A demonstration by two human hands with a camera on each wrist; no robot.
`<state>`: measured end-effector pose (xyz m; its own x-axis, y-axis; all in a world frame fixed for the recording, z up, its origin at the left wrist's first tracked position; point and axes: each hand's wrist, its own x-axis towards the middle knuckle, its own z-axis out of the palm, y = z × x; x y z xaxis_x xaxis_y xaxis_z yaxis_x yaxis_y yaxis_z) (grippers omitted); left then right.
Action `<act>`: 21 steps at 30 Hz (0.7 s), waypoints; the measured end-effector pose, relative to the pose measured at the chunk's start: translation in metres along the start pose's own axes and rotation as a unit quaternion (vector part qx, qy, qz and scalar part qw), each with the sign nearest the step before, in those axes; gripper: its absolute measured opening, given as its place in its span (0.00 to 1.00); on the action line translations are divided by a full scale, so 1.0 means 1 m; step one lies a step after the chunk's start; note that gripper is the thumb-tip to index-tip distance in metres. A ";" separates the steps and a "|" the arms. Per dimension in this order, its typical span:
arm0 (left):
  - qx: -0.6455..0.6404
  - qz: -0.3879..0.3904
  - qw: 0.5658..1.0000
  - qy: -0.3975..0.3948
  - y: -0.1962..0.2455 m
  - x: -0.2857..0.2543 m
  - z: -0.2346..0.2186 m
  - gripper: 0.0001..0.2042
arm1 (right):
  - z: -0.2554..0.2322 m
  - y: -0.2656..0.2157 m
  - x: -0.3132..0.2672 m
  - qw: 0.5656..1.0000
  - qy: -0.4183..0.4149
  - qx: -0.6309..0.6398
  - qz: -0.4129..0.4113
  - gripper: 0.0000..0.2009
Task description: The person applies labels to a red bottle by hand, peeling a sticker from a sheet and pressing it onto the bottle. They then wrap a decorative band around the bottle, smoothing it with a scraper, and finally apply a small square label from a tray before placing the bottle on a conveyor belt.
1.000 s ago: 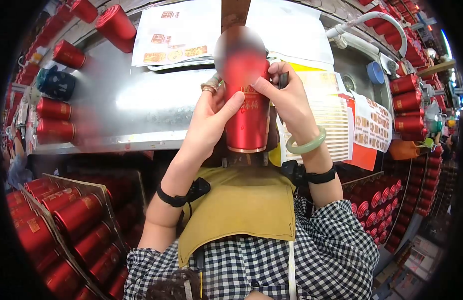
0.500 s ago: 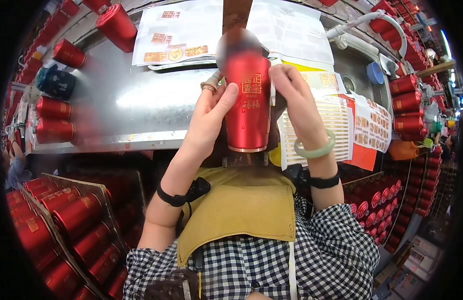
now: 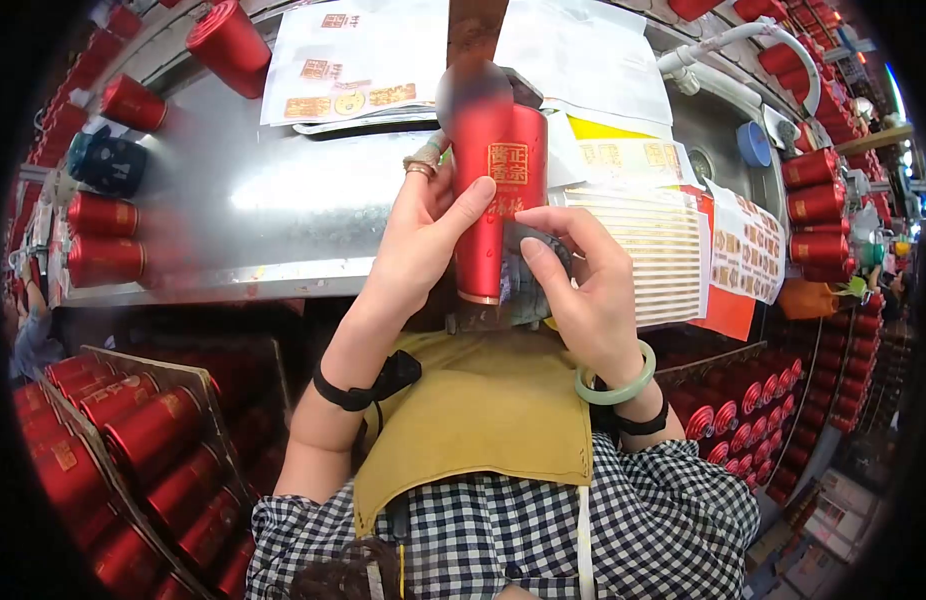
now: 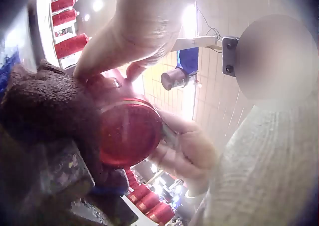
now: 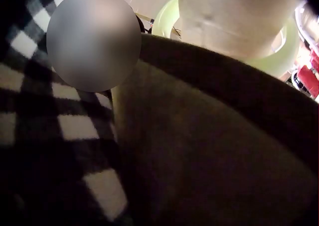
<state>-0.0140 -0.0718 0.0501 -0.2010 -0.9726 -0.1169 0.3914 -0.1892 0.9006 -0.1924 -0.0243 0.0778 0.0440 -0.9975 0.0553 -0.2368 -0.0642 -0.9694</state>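
Observation:
My left hand (image 3: 423, 220) grips a shiny red canister (image 3: 473, 240) from its left side, thumb laid across the front below a gold square emblem (image 3: 508, 163). The canister's lower right is covered by a flat grey piece (image 3: 538, 260), which my right hand (image 3: 588, 290) pinches between thumb and fingers against that side. In the left wrist view the round canister end (image 4: 130, 134) faces the camera beside a dark brown towel (image 4: 50, 106). A round blur hides the canister's top in the head view. Mostly dark cloth and a pale green bangle (image 5: 167, 19) fill the right wrist view.
Printed sheets with gold designs (image 3: 348, 60) lie beyond the metal worktop (image 3: 303, 220). Striped gold strips (image 3: 643, 255) and an emblem sheet (image 3: 748, 240) lie to the right, near a sink with a faucet (image 3: 743, 40). Red canisters (image 3: 153, 415) fill racks on both sides.
My right hand left the canister's upper right, pulled back to the right, then came lower to its lower right side with the grey piece. My left hand still holds the canister.

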 end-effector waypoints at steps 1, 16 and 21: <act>0.000 0.000 1.000 0.000 0.000 0.000 0.000 0.39 | 0.000 0.004 0.001 0.999 0.004 -0.016 -0.028 0.10; 0.008 -0.003 1.000 0.005 0.003 -0.001 0.003 0.38 | 0.001 0.002 0.003 0.995 0.022 -0.066 -0.066 0.11; 0.003 0.002 1.000 -0.001 0.003 -0.001 0.002 0.38 | 0.000 -0.015 0.002 0.985 0.017 -0.152 -0.079 0.10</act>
<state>-0.0143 -0.0707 0.0536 -0.2007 -0.9732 -0.1126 0.3867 -0.1843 0.9036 -0.1888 -0.0258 0.0927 0.0722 -0.9742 0.2137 -0.5101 -0.2202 -0.8314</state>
